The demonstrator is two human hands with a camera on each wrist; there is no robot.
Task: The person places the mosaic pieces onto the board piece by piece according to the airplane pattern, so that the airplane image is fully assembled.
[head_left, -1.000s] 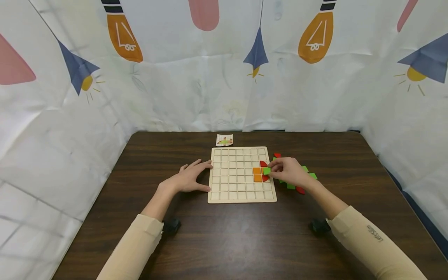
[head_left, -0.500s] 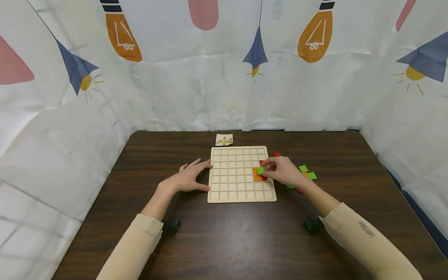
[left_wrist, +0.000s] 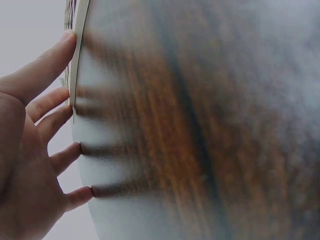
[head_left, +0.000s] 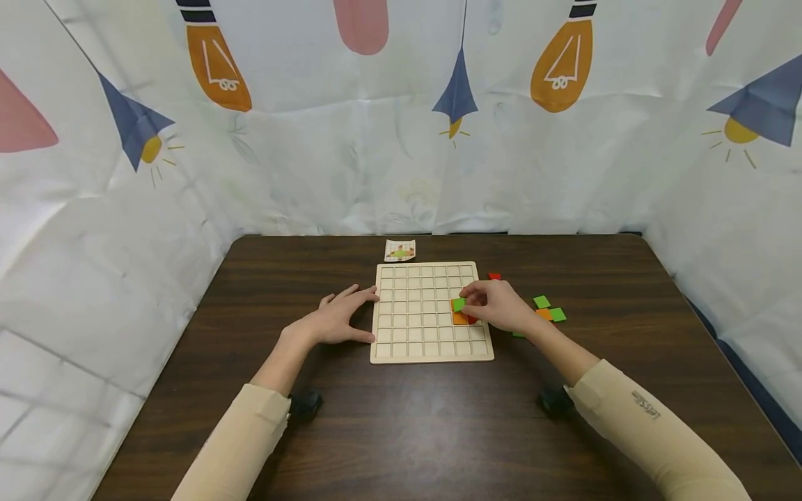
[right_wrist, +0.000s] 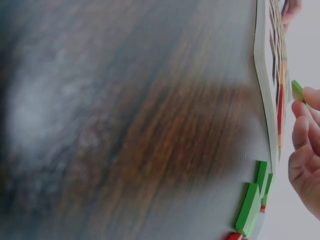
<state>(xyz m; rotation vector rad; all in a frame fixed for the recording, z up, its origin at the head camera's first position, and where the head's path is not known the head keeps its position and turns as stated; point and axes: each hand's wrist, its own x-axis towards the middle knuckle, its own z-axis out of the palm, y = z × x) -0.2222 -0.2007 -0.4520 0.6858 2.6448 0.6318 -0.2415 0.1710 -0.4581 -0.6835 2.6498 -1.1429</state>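
Table (head_left: 420, 431): dark, glossy, wood-grained, rounded at the far corners.
Board (head_left: 413, 334): one; pale wood, flat, near-square, scored with a grid of square cells.
Green tile (head_left: 459, 305): one; smooth, squarish, at the board's right side, over an orange tile; whether touching, cannot tell.
Right hand (head_left: 498, 306): narrow grip, pinching the green tile between thumb and fingertips.
Left hand (head_left: 338, 320): spread wide, touching the board's left edge with thumb and fingertip.
Orange tiles (head_left: 460, 319): two on the board, one partly covered.
Red tile (head_left: 473, 320): beside the orange, partly hidden.
Loose pieces (head_left: 557, 314): beyond the board's right edge; at least three green, one orange, one red.
Card (head_left: 399, 250): one; thin, colour-patterned, between the board's and table's far edges.
Backdrop (head_left: 301, 167): creased, white, printed with two orange bulbs, three blue lamps.
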